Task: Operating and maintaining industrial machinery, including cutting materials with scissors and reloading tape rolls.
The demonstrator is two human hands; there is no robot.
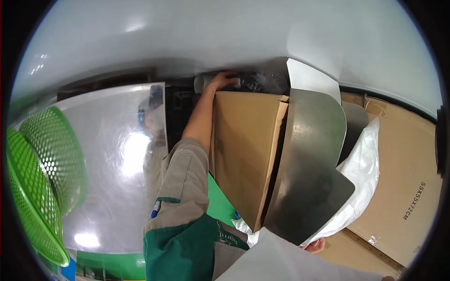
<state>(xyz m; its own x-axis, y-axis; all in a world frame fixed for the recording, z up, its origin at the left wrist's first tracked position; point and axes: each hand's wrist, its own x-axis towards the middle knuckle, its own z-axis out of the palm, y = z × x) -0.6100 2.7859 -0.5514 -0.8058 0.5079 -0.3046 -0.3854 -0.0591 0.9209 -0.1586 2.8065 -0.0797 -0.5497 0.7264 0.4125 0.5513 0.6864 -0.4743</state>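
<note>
My left hand (pixel 225 81) reaches over the top of an upright cardboard box (pixel 246 140), into the gap by the grey wall. Its fingers bend over a pale, round-ended thing (pixel 200 84); what they grip is partly hidden. Beside the fingertips lies a dark bundle in clear plastic (pixel 267 83). Low in the picture, the curled fingers of my right hand (pixel 315 246) show at the bottom of a white plastic bag (pixel 361 173) and a curved metal sheet (pixel 309 173). A pale panel (pixel 290 262) hides the rest of that hand, so its grip is unclear.
On the left, a shiny metal sheet (pixel 108 164) stands beside green perforated baskets (pixel 40 173). A large flat cardboard box (pixel 403 173) leans at the right. The grey wall (pixel 225 33) closes off the far side. Green surface (pixel 220 199) shows below the upright box.
</note>
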